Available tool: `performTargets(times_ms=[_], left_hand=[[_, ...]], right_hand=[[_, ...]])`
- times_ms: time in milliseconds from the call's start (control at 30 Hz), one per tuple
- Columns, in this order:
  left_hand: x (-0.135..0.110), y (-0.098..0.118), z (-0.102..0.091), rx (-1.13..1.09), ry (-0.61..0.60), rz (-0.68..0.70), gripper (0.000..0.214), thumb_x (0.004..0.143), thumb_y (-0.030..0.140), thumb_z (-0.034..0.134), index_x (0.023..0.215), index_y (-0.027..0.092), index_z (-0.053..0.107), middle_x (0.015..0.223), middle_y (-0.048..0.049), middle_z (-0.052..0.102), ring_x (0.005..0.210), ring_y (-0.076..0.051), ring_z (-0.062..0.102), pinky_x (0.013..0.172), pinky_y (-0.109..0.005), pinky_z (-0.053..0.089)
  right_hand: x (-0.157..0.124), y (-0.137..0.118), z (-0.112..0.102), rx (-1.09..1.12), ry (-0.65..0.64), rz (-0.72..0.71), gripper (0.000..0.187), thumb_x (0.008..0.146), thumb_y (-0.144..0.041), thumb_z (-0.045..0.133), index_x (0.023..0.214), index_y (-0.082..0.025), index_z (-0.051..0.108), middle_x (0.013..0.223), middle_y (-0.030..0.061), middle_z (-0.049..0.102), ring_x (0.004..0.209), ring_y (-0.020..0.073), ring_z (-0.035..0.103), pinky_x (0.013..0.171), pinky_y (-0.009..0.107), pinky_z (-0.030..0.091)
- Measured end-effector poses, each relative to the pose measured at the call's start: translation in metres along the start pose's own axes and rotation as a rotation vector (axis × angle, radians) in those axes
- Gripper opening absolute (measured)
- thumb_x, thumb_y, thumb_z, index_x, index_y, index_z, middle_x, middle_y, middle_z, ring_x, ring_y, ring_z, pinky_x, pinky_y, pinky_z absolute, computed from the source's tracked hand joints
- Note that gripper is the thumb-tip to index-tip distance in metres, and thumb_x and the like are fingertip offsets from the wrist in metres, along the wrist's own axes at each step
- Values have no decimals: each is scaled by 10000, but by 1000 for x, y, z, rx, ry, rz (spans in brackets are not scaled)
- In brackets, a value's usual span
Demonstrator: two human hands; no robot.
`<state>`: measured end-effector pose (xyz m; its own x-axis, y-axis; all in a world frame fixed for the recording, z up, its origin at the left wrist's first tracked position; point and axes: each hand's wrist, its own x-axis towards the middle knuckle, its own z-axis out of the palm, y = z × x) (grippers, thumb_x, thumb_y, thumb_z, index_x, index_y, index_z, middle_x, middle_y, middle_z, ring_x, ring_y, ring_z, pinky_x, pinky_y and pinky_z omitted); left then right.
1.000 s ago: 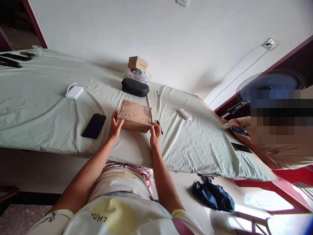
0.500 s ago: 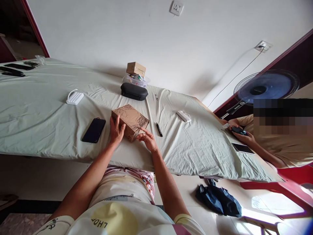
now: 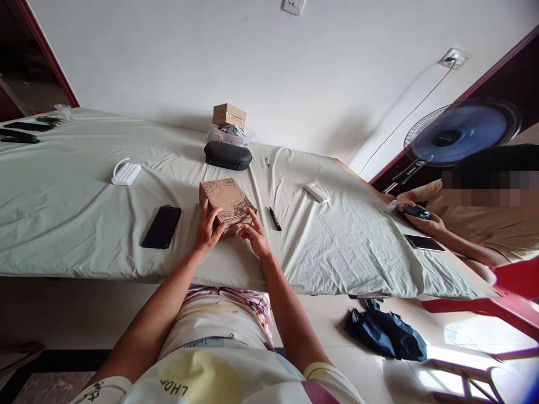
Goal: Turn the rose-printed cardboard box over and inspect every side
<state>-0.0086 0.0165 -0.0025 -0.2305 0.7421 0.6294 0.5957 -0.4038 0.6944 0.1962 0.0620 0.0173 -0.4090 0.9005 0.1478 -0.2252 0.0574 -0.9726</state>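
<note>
"Your cardboard box point(image 3: 227, 201) is sitting at a different angle than half a second ago, and your left hand point(image 3: 208, 231) is resting closer to your right hand point(image 3: 256, 235)."

"What room are you getting?"

"Bare, wrinkled cloth point(image 3: 227, 261) is lying between box and near edge of the counter point(image 3: 76, 224). Your flat phone point(image 3: 161, 227) is lying apart on the left, the slim pen point(image 3: 275, 219) on the right, the rounded black case point(image 3: 228, 155) just beyond."

"And your fingers?"

"Partly spread, both hands are holding the scribble-printed box's near corners."
</note>
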Motion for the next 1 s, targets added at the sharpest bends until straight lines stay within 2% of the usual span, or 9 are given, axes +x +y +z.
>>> performTargets(times_ms=[167,267,367,467,567,700,800,900,1000], left_hand=[[0,-1,0,21,-3,11,625,999,684,534,1417,225,598,1758,-180,285,1640,-394,294,1319,-584,309],[-1,-3,3,56,39,43,613,989,652,585,1412,210,602,1738,-200,314,1619,-404,334,1303,-578,340],[-2,-4,6,76,78,71,601,995,625,605,1415,195,597,1708,-217,358,1594,-396,379,1286,-561,375],[-2,-6,8,32,141,85,588,1027,611,563,1427,180,583,1653,-226,441,1558,-367,443,1272,-537,407],[-1,-10,8,-62,221,23,571,1044,601,538,1440,191,577,1538,-201,579,1477,-329,544,1249,-494,451],[-1,-14,9,-219,195,-93,564,1032,602,569,1441,214,588,1449,-171,664,1381,-318,634,1204,-484,507],[-1,-16,13,-305,147,-184,613,989,658,621,1407,210,606,1415,-167,692,1336,-330,668,1148,-493,560],[-2,-19,16,-407,75,-299,692,947,717,645,1423,218,591,1388,-158,707,1219,-327,730,954,-454,671],[-2,-21,17,-480,18,-391,757,919,743,659,1463,227,559,1317,-149,733,1055,-311,778,710,-391,701]], right_hand=[[9,7,-9,29,279,-124,742,814,-493,768,1489,-242,590,818,-27,756,583,106,544,588,258,441],[12,13,-17,-4,429,-130,635,823,-563,731,1346,-213,645,765,-41,681,567,97,481,587,259,420],[13,18,-24,-183,600,-142,517,840,-629,685,1127,-199,693,829,0,680,673,132,557,674,295,489],[12,19,-24,-395,681,-244,490,902,-657,603,1068,-207,703,1030,73,733,909,205,652,862,371,544],[9,17,-21,-478,576,-279,518,960,-677,533,1113,-216,713,1115,97,751,1017,235,680,904,383,558],[7,16,-14,-313,368,-210,586,987,-703,508,1291,-222,650,1024,67,764,807,188,726,656,290,553],[7,17,-13,-253,287,-211,612,946,-721,588,1307,-227,604,931,36,757,720,172,730,577,253,525],[9,21,-13,-309,222,-201,599,921,-726,630,1251,-227,605,905,37,764,745,185,744,578,251,533],[10,23,-12,-400,188,-192,632,903,-683,683,1326,-224,592,965,52,777,753,183,738,630,279,569]])
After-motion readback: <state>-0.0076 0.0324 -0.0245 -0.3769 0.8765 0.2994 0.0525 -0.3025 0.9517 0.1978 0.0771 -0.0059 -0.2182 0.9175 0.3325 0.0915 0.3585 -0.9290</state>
